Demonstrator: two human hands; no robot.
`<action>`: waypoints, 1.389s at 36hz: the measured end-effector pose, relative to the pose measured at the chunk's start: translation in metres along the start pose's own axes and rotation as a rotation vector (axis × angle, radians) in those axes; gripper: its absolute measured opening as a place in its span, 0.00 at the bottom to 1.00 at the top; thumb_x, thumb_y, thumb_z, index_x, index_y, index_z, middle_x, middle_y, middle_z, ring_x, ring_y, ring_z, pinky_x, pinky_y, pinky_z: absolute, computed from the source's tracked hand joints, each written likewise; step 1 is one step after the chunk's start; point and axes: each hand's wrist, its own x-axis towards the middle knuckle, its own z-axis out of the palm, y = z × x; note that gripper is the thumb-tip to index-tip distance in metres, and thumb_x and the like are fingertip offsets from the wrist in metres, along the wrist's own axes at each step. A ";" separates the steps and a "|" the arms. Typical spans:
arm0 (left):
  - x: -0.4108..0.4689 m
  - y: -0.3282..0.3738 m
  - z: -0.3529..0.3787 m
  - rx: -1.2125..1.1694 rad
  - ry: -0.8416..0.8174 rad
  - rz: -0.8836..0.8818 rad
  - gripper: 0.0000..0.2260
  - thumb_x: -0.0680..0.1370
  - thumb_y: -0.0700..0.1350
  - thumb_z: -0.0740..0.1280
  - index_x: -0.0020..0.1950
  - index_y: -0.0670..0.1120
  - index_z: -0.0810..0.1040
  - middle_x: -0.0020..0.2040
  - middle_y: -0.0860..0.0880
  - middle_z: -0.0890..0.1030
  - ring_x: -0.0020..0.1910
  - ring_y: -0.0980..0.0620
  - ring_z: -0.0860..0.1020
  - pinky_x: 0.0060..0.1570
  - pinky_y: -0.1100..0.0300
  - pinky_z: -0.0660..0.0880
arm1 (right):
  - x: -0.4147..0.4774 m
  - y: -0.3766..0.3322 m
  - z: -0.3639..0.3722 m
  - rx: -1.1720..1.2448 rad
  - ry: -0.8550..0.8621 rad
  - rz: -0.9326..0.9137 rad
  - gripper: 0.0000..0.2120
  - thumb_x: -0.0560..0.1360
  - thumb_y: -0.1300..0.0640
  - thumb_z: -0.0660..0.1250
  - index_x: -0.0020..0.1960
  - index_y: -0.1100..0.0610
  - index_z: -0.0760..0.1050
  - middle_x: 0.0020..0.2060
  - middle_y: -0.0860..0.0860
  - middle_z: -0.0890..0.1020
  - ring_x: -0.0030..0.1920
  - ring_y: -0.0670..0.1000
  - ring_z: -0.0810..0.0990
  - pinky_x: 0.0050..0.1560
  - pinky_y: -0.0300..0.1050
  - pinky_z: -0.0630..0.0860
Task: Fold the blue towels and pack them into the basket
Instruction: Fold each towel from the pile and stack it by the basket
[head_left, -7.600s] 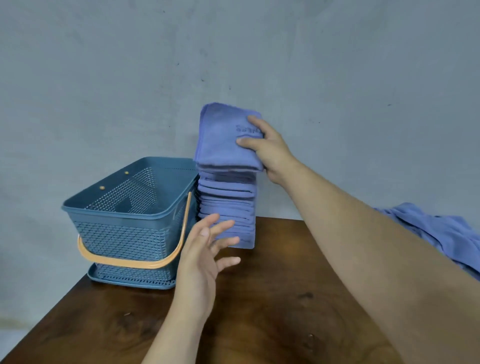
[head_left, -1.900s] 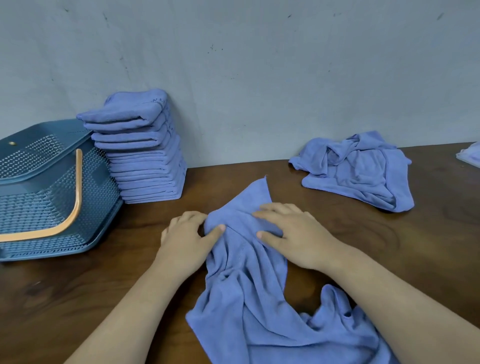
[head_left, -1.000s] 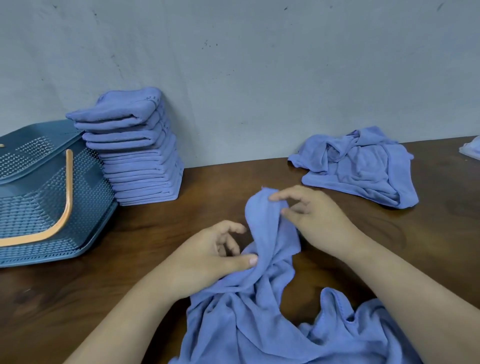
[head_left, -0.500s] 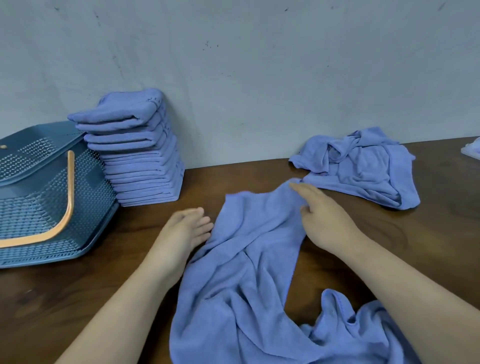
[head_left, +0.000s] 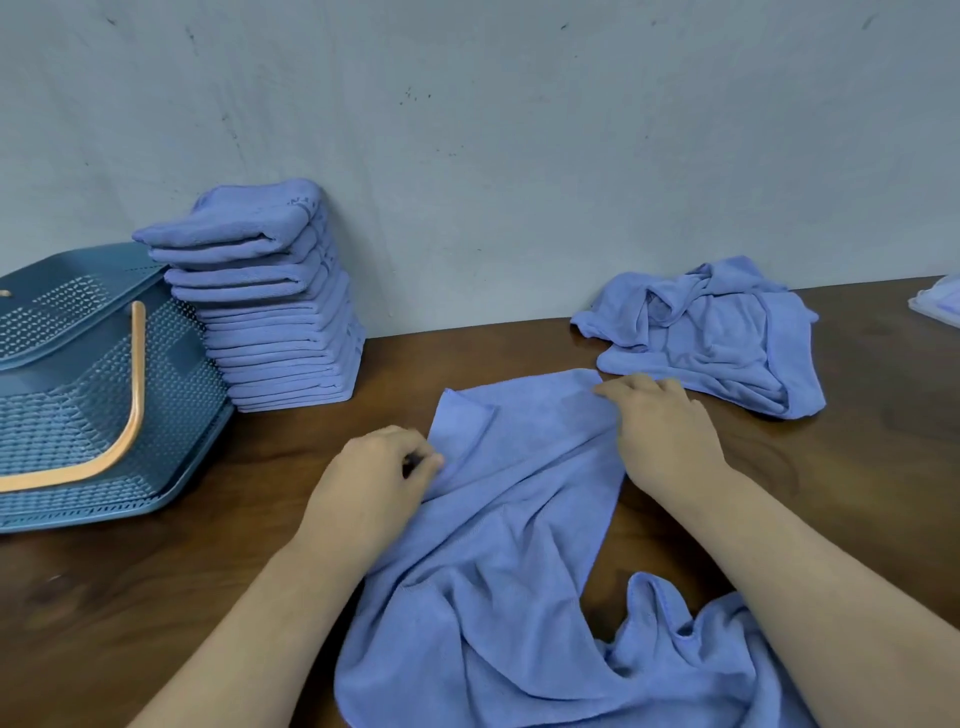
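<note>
**Asker:** How far along are you?

**Me:** Partway, I reckon. A tall stack of folded towels (head_left: 270, 312) stands just right of the basket (head_left: 171, 374), touching its side. The part of the basket's inside that I can see holds no towel, so the packing is not yet begun.

**Asker:** And what's left to fold?

**Me:** The towel (head_left: 519, 467) under my hands, well to the right of the basket on the table (head_left: 249, 499). Farther right from the basket lies a crumpled towel (head_left: 717, 343). Beyond that, at the edge of view, is something pale blue (head_left: 940, 301); I cannot tell what.

**Asker:** What are your hands doing?

**Me:** My left hand (head_left: 374, 483) pinches the towel's edge on the basket side, thumb against curled fingers. My right hand (head_left: 660, 431) has its fingers bent down over the far corner away from the basket, gripping it.

**Asker:** How does the cloth look?

**Me:** Soft, thin and limp. The far part lies nearly flat, with one small corner turned over. The near part is bunched in ridges, so it needs smoothing before any fold.
</note>
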 end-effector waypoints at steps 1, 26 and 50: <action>0.001 -0.003 -0.001 -0.016 0.041 -0.035 0.07 0.81 0.53 0.71 0.43 0.57 0.81 0.41 0.62 0.83 0.42 0.60 0.81 0.46 0.51 0.81 | 0.001 0.001 -0.001 -0.004 0.030 -0.010 0.29 0.80 0.64 0.60 0.79 0.46 0.69 0.72 0.49 0.74 0.67 0.58 0.71 0.59 0.53 0.74; 0.014 -0.044 -0.019 -0.625 -0.023 -0.475 0.18 0.76 0.61 0.75 0.61 0.59 0.74 0.45 0.51 0.87 0.36 0.51 0.86 0.36 0.56 0.80 | -0.015 -0.028 0.008 0.162 -0.191 -0.278 0.37 0.84 0.34 0.56 0.87 0.50 0.51 0.86 0.53 0.50 0.85 0.53 0.46 0.83 0.50 0.50; -0.002 -0.019 -0.011 -0.178 0.098 -0.044 0.08 0.82 0.47 0.71 0.54 0.61 0.79 0.52 0.63 0.81 0.52 0.63 0.78 0.48 0.73 0.70 | 0.075 -0.030 0.034 0.241 -0.006 -0.196 0.32 0.85 0.35 0.57 0.83 0.50 0.63 0.83 0.56 0.61 0.83 0.58 0.57 0.81 0.59 0.57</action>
